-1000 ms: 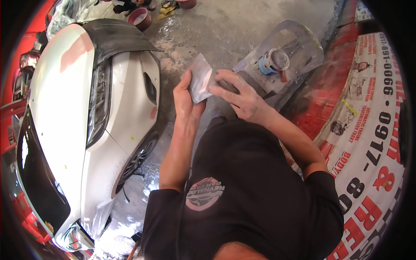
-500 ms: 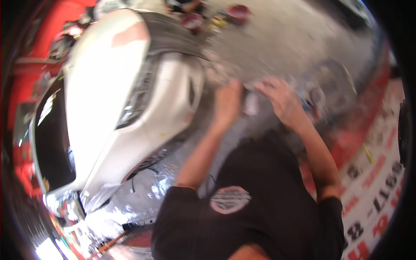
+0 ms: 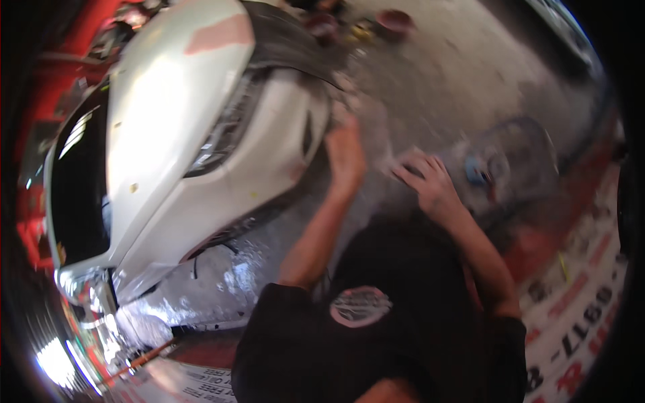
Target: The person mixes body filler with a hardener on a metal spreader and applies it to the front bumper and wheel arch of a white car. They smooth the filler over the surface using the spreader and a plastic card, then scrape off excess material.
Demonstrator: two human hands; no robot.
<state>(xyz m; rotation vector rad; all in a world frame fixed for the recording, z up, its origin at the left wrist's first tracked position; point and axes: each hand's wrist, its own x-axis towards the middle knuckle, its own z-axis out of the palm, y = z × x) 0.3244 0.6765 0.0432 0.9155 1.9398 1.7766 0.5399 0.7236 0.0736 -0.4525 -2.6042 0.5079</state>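
My left hand [image 3: 346, 151] reaches forward beside the front corner of a white car [image 3: 275, 144], its fingers smeared by motion. To its right and a little nearer, my right hand [image 3: 433, 185] is bent, with thumb and fingers drawn together. A thin, pale, see-through sheet [image 3: 374, 131] spans the space between the two hands; blur hides its exact edges and material. Its near end meets the right fingertips, and its far end lies by the left fingers. The car's bumper carries a dull reddish patch, and a pinkish patch marks the hood.
A clear plastic-like tray or sheet [image 3: 534, 151] with a blue-and-white item [image 3: 478, 171] lies to the right. Dark red bowls [image 3: 394, 25] stand on the floor ahead, near another person. Silvery film [image 3: 222, 282] covers the car's side. A printed banner [image 3: 571, 336] spreads at the lower right.
My hands have moved apart, the left forward and the right slightly nearer me. The pale sheet, bunched between them before, now looks stretched out. The whole view has shifted slightly.
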